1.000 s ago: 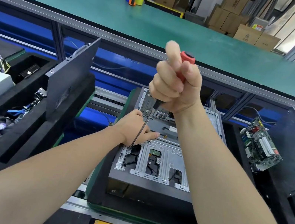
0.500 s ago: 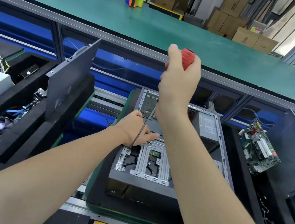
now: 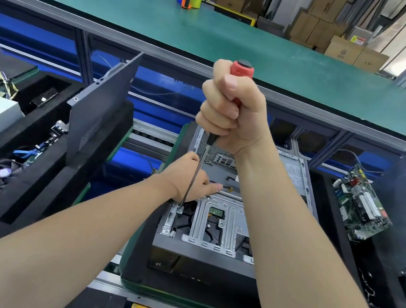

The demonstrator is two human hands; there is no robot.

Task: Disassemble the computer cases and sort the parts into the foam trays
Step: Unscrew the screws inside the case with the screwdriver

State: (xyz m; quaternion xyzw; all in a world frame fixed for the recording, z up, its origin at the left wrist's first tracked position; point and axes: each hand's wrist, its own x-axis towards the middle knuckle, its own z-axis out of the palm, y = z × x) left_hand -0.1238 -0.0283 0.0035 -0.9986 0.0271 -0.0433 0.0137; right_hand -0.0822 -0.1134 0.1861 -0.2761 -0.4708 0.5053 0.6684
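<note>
Two hands are working on one computer case (image 3: 205, 260), which is lying open on its side in a green-edged carrier between the foam trays (image 3: 34, 209). The right hand (image 3: 230, 112) is gripping the red handle of the screwdriver (image 3: 242, 69) in a full fist. The tip is sitting on a screw (image 3: 180, 208) at the left corner of the metal drive bracket (image 3: 228, 220). The left hand (image 3: 187, 178) is resting open on the case floor just beside the shaft, seemingly steadying the chassis.

Doing this well is probably calling for firm downward pressure, with the shaft held in line with the screw so the tip is not slipping out. It is also calling for the left fingers to stay clear of the tip. A motherboard (image 3: 360, 204) is already lying in the right tray.
</note>
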